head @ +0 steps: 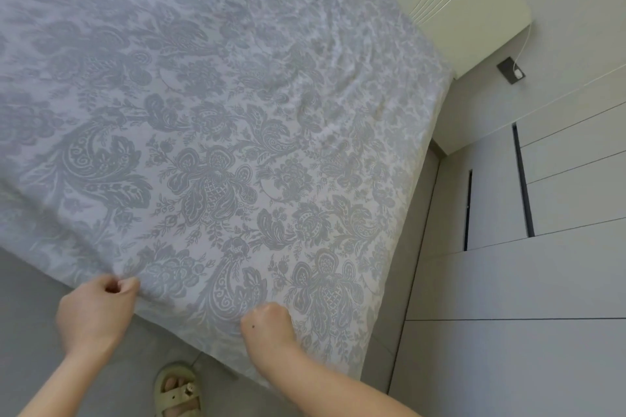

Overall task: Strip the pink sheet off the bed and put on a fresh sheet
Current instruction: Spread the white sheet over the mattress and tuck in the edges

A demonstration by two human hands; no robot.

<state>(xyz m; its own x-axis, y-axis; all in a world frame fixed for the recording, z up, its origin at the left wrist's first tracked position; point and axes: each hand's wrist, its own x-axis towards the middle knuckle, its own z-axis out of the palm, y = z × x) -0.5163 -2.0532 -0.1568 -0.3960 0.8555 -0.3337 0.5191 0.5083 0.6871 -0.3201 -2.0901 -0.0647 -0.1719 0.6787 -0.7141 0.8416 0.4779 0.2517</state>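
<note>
A grey-patterned sheet (216, 132) covers the bed, and at its near edge the left hand (96, 310) pinches a fold with curled fingers while the right hand (269, 323), fisted knuckles-up, grips the cloth just right of it, above a sandalled foot (178, 389).

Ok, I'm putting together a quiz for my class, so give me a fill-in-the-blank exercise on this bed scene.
1. The left hand and right hand both grip the near edge of the patterned ___.
2. The foot between the forearms wears a pale ___.
3. The white charger is plugged into a socket on the ___.
Missing: sheet; sandal; wall.
</note>
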